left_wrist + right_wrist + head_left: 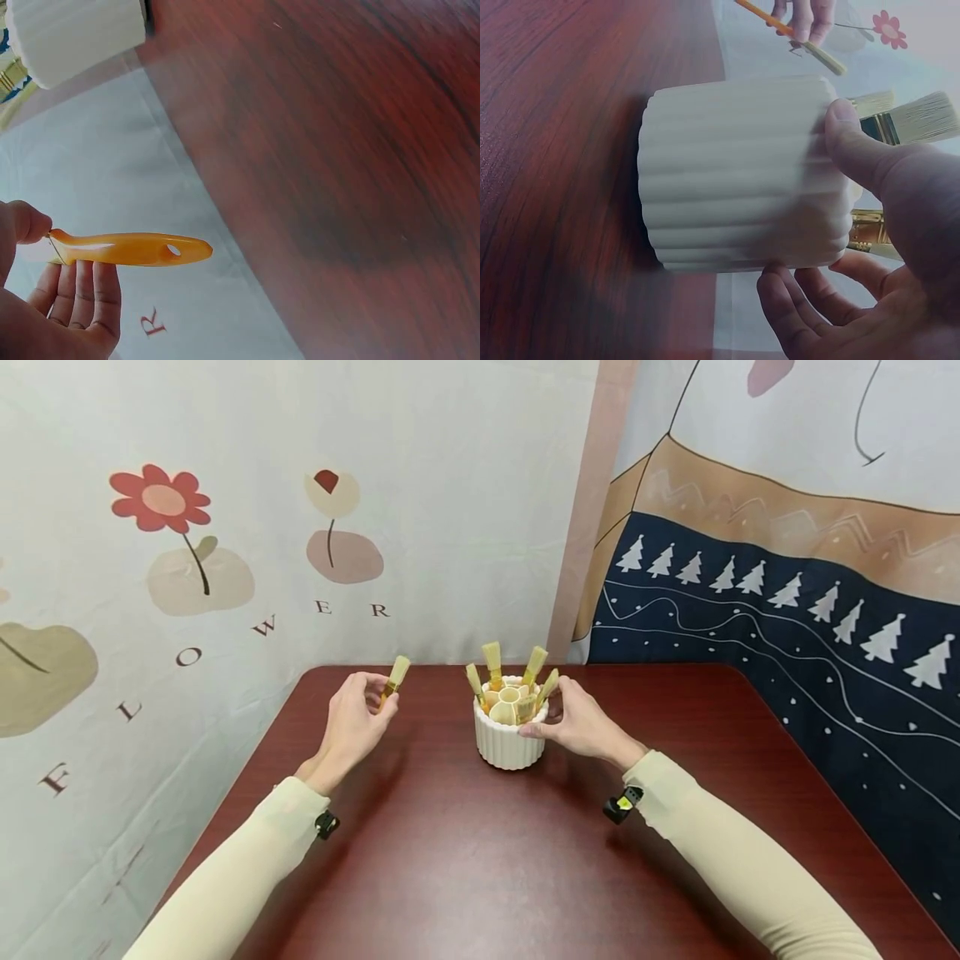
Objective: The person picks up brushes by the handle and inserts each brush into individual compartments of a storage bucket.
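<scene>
The right hand (870, 247) holds a white ribbed ceramic pot (742, 176) that stands on the dark red wooden table (555, 150), its thumb pressed to the ribbed wall and its fingers (795, 307) curled round the other side. Flat pale-bristled brushes with brass ferrules (907, 124) stick out of the pot's mouth. Beyond the pot, the left hand (802, 15) pinches an orange-handled brush (795, 37).

Head view looks forward and down from above the table (450, 877), taking in both forearms and the two walls behind. Left wrist view sits close under the left hand (52, 315), facing the brush (127, 250) handle and tabletop. Right wrist view is very near the white holder (742, 172), facing across it. All three share the holder; the right wrist view also catches the left hand's brush.
</scene>
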The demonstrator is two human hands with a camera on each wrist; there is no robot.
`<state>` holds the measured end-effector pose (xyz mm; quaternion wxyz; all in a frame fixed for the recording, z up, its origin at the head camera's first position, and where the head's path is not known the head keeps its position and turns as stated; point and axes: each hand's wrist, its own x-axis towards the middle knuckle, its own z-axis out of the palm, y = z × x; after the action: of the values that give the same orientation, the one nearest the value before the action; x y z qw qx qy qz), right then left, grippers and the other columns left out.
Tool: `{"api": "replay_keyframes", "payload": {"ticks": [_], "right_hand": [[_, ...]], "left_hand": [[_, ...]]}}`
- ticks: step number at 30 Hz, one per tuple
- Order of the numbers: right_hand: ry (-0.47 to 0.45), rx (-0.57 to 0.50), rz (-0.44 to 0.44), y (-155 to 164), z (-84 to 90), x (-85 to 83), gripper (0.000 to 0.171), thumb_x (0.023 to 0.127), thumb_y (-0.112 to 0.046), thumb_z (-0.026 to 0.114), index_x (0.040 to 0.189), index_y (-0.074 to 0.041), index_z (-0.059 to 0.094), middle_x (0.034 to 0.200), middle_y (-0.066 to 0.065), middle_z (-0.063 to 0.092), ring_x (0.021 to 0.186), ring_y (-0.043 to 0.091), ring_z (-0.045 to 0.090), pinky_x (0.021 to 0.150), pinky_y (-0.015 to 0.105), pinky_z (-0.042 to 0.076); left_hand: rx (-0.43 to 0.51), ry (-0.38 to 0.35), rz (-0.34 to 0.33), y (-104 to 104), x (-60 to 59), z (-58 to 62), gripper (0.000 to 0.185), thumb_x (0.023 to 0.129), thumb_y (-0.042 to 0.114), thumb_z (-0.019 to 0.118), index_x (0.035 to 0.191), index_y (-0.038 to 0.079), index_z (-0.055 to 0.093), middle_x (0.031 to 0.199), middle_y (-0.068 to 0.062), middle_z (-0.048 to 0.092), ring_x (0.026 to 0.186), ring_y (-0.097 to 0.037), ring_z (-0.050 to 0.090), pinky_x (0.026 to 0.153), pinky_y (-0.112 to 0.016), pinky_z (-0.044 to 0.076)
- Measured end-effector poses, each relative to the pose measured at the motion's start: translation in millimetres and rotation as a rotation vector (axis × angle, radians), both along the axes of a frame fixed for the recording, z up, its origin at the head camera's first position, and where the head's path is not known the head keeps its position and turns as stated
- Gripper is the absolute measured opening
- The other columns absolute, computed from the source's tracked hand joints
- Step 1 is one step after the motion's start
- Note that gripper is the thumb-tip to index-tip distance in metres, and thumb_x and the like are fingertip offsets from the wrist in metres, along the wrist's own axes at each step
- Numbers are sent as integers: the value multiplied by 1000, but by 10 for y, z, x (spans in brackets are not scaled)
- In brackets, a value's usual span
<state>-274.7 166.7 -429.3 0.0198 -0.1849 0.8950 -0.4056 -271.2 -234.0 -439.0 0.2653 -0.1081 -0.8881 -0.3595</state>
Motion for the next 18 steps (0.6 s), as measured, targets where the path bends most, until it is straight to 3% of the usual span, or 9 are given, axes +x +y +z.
{"api": "replay_keyframes", "payload": {"ticks": [6,11,18], "right_hand": [[8,0,1,-7,-5,6,80,94,-41,101,146,-3,53,141,22,65,128,36,77,108,52,68],[13,4,-3,-14,-11,14,81,94,-42,101,147,-3,53,142,22,65,129,36,77,109,53,68],[21,12,-11,-15,0,21,81,94,-42,101,146,-2,54,140,23,66,128,36,77,109,52,67]], "left_hand": [[19,14,-31,98,39,46,29,104,5,81,130,-3,72,114,-22,76,95,-33,80,81,-24,64],[30,33,-55,171,74,68,29,102,4,82,129,-3,73,112,-21,76,92,-32,80,79,-13,58],[53,56,-90,270,112,89,31,101,3,83,129,-4,71,112,-21,77,90,-28,80,79,-16,63]]}}
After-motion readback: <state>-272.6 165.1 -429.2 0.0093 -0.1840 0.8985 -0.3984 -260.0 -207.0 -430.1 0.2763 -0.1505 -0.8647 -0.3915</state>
